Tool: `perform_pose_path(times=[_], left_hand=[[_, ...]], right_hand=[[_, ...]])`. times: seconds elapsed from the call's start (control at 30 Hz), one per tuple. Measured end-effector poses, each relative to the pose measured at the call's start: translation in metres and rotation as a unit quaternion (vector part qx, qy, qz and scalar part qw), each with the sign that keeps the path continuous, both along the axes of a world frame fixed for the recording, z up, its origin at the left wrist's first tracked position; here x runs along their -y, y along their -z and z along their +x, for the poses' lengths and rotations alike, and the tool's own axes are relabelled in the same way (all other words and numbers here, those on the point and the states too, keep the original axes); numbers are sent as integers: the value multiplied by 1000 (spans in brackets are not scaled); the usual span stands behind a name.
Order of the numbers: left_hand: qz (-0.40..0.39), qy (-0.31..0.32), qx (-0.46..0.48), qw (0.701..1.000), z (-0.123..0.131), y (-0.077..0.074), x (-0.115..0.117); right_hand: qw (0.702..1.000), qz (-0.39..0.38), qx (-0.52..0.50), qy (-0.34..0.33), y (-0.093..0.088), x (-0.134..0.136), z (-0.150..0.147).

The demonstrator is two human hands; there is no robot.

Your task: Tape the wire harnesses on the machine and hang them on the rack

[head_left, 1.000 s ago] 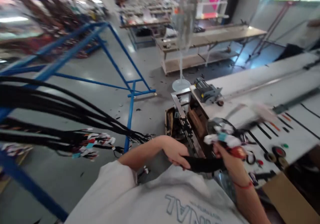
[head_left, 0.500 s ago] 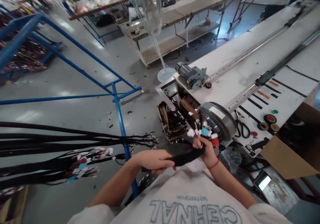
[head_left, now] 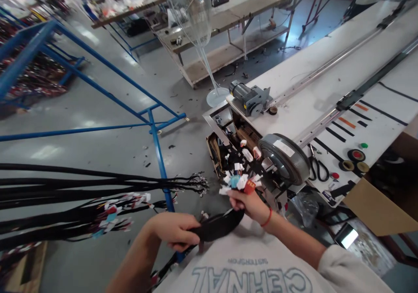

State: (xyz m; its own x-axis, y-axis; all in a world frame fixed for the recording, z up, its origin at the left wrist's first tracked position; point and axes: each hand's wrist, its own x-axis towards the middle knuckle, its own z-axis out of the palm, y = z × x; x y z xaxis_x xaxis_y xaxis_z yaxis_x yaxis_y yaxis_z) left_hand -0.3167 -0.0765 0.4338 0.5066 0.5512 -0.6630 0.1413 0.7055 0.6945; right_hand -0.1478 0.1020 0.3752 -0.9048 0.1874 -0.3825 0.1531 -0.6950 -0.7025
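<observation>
The cable bundle, wrapped in a black sleeve, hangs in the air close to the person's chest, near the bottom middle of the view. At its far end it fans out into thin wires tipped with small white, blue and red plugs. The left hand is closed around the sleeve at its near end. The right hand is closed around it just below the plugs, so the sleeve sags a little between the two.

It looks light and limp, and the fabric sleeve should give a sure grip. The plugs and bare wires look delicate, so the sleeve seems the better place to hold it.

Just beyond the plugs, a round grey drum sits at the near end of a long white desk. Scissors and tape rolls lie to its right, and a grey motor stands farther off. A cardboard box sits at the near right. On the left, more black cables with coloured plugs hang across a blue rack, and a fan stands at the far middle.
</observation>
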Motion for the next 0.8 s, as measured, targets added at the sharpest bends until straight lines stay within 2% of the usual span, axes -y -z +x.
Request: perform_pose_path(times=[0.1, 0.17, 0.33, 0.43, 0.53, 0.7, 0.8], left_hand=[[-27, 43, 53, 997, -4, 16, 2], [-28, 54, 72, 996, -2, 31, -3], [-50, 96, 114, 988, 6, 75, -11], [-64, 105, 120, 985, 7, 92, -8], [-80, 112, 105, 985, 6, 98, -4], [-89, 130, 90, 983, 5, 95, 1], [-90, 119, 81, 985, 4, 92, 7]], right_hand=[[993, 119, 19, -22, -12, 11, 20], [986, 160, 48, -19, -10, 15, 35], [971, 200, 127, -38, 22, 25, 61], [971, 189, 135, -54, 36, 32, 65], [974, 170, 135, -64, 44, 35, 66], [974, 162, 129, -92, 48, 36, 65], [975, 154, 117, -110, 50, 36, 62]])
